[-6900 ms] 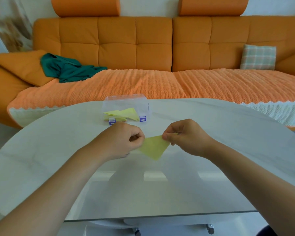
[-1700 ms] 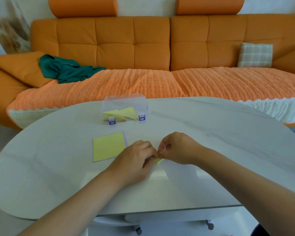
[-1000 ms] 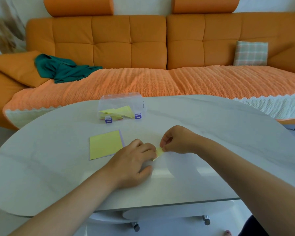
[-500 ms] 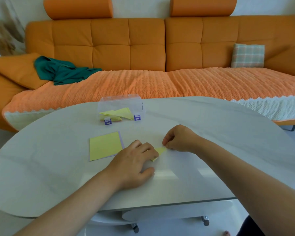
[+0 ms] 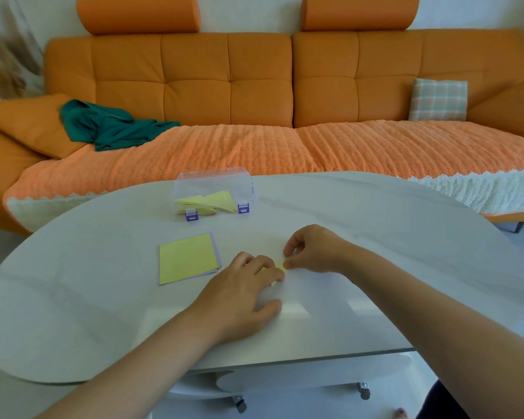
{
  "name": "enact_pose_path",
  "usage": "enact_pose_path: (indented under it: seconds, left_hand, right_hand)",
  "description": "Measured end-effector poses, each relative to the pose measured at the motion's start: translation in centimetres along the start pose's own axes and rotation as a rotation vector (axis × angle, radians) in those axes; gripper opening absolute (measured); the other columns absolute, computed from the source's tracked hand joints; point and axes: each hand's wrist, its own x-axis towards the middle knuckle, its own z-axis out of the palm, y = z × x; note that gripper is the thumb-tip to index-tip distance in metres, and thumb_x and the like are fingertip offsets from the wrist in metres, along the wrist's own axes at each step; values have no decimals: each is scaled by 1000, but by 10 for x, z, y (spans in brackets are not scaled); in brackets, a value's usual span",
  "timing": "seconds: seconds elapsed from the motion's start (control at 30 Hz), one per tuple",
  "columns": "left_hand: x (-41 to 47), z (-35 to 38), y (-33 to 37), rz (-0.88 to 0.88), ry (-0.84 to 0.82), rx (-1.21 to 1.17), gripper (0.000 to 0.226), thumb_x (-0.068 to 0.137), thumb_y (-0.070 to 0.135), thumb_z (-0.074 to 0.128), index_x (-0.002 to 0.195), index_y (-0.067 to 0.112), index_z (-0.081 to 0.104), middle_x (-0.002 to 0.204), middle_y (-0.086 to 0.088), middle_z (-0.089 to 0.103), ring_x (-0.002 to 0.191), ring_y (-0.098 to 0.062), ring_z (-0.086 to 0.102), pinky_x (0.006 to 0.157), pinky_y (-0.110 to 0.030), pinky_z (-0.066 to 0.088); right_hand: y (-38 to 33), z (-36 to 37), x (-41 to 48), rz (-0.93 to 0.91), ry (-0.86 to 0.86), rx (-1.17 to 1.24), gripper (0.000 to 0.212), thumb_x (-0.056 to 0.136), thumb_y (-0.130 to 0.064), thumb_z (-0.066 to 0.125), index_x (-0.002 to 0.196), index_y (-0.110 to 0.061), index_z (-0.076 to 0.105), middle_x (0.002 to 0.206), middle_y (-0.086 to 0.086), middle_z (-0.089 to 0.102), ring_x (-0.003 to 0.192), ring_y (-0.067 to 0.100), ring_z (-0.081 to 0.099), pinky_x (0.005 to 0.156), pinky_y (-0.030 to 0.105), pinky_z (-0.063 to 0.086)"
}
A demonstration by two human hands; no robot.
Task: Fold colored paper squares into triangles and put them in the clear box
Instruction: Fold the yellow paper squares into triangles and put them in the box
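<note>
A clear plastic box [image 5: 214, 186] with two purple latches [image 5: 191, 215] is standing lidless towards the far edge of a white oval table [image 5: 390, 237], and folded yellow paper triangles [image 5: 217, 200] are lying inside it, leaning over one another. On the near side of the box, slightly to its left, a stack of yellow paper squares [image 5: 186, 258] is lying flat on the table, with a paler sheet edge showing beneath it. Nearer than the box and to its right, both hands are meeting over a small yellow paper piece [image 5: 280, 265], of which only a sliver is showing between them. The left hand [image 5: 242, 293] is lying palm down on the paper, its fingers [image 5: 263, 264] extended close together and pressing it against the table, the thumb resting apart on the bare surface. The right hand [image 5: 315, 249] is hovering low at the exposed corner with its fingers [image 5: 289, 247] curled; the thumb tip is touching the paper, but whether the forefinger is nipping it too cannot be told. Behind the box, beyond the table, an orange sofa [image 5: 254, 80] is carrying a crumpled green cloth [image 5: 109, 125] to the left and a checked cushion [image 5: 437, 99] far to the right.
</note>
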Motion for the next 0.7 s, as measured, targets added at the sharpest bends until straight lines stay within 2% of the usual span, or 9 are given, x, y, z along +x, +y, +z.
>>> enact_pose_path:
  seconds: [0.17, 0.23, 0.33, 0.43, 0.53, 0.6, 0.7]
  left_hand:
    - [-10, -1, -6, -44, 13, -191, 40, 90, 54, 47, 125, 37, 57, 136, 23, 45, 128, 2, 31, 105, -19, 32]
    - [-8, -2, -3, -62, 19, -176, 45, 88, 58, 42, 126, 38, 54, 132, 25, 45, 124, 0, 33, 103, -21, 34]
    - [-1, -1, 4, -76, 16, -81, 47, 92, 55, 44, 136, 38, 47, 132, 20, 43, 122, -7, 34, 103, -26, 33]
    - [1, 0, 8, -71, 12, -13, 45, 92, 54, 42, 134, 38, 48, 133, 17, 42, 121, -10, 34, 102, -28, 33]
    - [-3, -1, 6, -50, 1, -49, 43, 91, 52, 43, 130, 36, 51, 133, 18, 43, 122, -8, 34, 102, -25, 32]
    - [-7, -2, 1, -39, 1, -115, 37, 93, 48, 48, 127, 35, 53, 135, 20, 43, 126, -4, 32, 103, -18, 28]
    - [-14, -3, -5, -33, -24, -158, 35, 94, 48, 50, 127, 38, 52, 144, 24, 38, 134, 4, 25, 106, -15, 25]
  right_hand:
    - [-1, 0, 0, -8, -15, -11, 12, 79, -31, 81, 83, -31, 71, 80, -10, 62, 71, 6, 58, 59, 17, 40]
    - [-2, 0, 0, -15, -23, -18, 11, 80, -32, 80, 82, -32, 70, 80, -11, 62, 72, 6, 58, 58, 17, 40]
    - [-3, -1, 0, -24, -26, -21, 10, 80, -33, 80, 81, -33, 70, 79, -12, 61, 70, 4, 57, 57, 16, 39]
    - [-2, 0, 0, -23, -21, -15, 10, 79, -33, 80, 82, -31, 71, 78, -12, 62, 70, 5, 57, 58, 16, 40]
    - [0, 1, 0, -19, -21, -5, 10, 79, -33, 81, 83, -30, 72, 79, -11, 63, 71, 6, 59, 60, 18, 42]
    - [0, 0, 0, -14, -27, 5, 10, 79, -32, 81, 83, -30, 72, 79, -10, 64, 73, 7, 59, 61, 19, 43]
    - [-1, -1, 0, -7, -27, 3, 11, 79, -32, 81, 84, -29, 72, 80, -10, 64, 73, 7, 58, 61, 19, 42]
